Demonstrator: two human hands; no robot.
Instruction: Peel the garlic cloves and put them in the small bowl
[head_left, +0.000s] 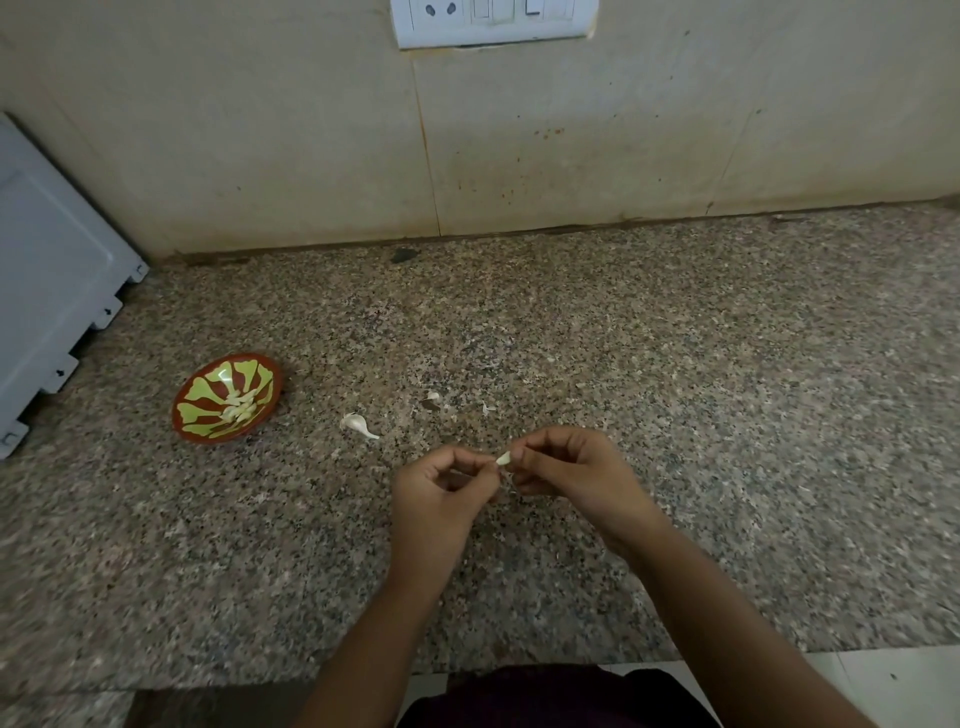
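From the head view, the job looks well under way but not finished. A heap of pale peeled cloves (240, 406) already lies in the small bowl (200, 379), which sits on the bench (675, 364) well off to the left of the left grip (441, 483) and a little beyond it.

One clove (503, 459) is in hand, held above the bench between the two grips. The right grip (571, 467) pinches it in curled fingertips, and the left grip pinches its near end (whether skin or flesh, I cannot tell). It shows pale, smooth and cream-coloured, so probably mostly bare.

Just beyond the left grip lies an unpeeled clove (356, 423), still to do, with skin scraps (431, 397) near it.
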